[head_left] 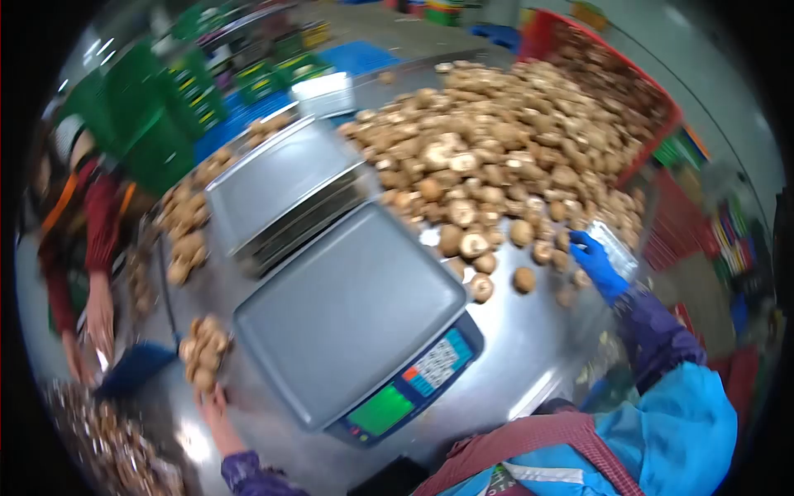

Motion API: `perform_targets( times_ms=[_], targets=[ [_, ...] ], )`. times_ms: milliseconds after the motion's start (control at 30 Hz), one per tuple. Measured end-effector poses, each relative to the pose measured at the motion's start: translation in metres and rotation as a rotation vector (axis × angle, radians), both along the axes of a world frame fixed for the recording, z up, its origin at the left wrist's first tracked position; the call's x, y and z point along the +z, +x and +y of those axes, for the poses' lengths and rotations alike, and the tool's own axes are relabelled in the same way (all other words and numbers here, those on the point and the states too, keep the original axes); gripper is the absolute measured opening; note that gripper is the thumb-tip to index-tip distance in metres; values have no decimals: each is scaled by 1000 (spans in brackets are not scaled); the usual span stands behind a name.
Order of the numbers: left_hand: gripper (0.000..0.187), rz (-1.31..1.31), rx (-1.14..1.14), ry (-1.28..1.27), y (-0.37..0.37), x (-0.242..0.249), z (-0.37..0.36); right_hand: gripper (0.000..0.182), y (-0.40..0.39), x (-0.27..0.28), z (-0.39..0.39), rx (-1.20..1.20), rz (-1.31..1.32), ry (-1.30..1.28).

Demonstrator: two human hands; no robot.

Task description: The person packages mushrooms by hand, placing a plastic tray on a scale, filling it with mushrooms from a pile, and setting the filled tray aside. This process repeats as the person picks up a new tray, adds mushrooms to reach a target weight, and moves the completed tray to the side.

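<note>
My left hand (215, 413), bare below a purple cuff, has its fingers around the lower end of a pack of brown mushrooms (205, 351), left of the grey weighing scale (356, 310). Whether film wraps this pack is too blurred to tell. On the right, my right hand (600, 264) wears a blue glove. Its fingers are apart over the edge of the mushroom heap (513, 140), and I see nothing in them. Against that hand lies a shiny clear plastic piece (619, 252), perhaps a stack of bags. The scale's pan is bare and its display glows green.
A second metal scale (285, 178) stands behind mine. A red crate (670, 103) lies tipped at the heap's far right. A co-worker's hand (99, 314) is at the left, near a blue scoop-like object (136, 368) and bagged mushrooms (116, 446). Loose mushrooms (523, 279) lie near the scale.
</note>
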State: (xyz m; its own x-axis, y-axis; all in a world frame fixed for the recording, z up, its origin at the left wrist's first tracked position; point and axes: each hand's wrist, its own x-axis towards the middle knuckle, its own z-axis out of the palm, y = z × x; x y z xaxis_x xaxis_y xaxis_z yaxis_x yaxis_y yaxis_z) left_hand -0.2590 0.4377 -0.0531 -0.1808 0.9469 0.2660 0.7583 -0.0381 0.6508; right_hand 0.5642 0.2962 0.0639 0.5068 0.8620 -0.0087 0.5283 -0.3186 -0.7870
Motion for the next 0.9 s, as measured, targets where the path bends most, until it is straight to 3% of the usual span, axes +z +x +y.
perform_targets(
  times_ms=[33,133,200,233,300,333,400,467,500,567,633,700,733,833,867,900],
  targets=[
    [17,284,-112,110,29,40,-6,36,3,-4,-1,-1,-16,22],
    [23,432,-209,100,7,27,-7,31,-9,3,9,15,-17,51],
    [35,-1140,396,-197,-11,11,0,31,-15,6,26,52,28,-13],
    [34,-1025,414,-217,-5,20,-12,31,-17,8,36,78,73,-71],
    [32,-320,228,-230,15,48,-33,33,-16,-10,65,224,-69,50],
    [32,-94,169,-229,24,62,-41,34,-21,-16,81,260,-150,118],
    [33,154,114,-222,41,87,-50,38,-50,12,105,183,108,-65],
    [35,269,98,-215,49,102,-53,51,-48,-21,136,396,-167,186],
    [36,296,98,-218,52,107,-54,51,-49,-24,145,395,-156,192],
    [35,287,97,-142,33,93,-47,57,-54,-20,155,528,-309,-82],
    [33,123,153,-177,25,92,-46,60,-52,-30,156,491,-269,-49],
    [32,71,102,-201,43,109,-47,60,-36,-55,148,497,-207,301],
    [31,8,45,-222,61,120,-47,55,-36,-51,136,423,-29,192],
    [34,-69,35,-168,157,175,-52,48,-29,-45,125,414,87,95],
    [37,-367,113,-264,183,189,-54,45,-33,-36,124,436,146,130],
    [37,-360,114,-263,178,183,-49,45,-32,-40,124,436,152,131]
  ],
)
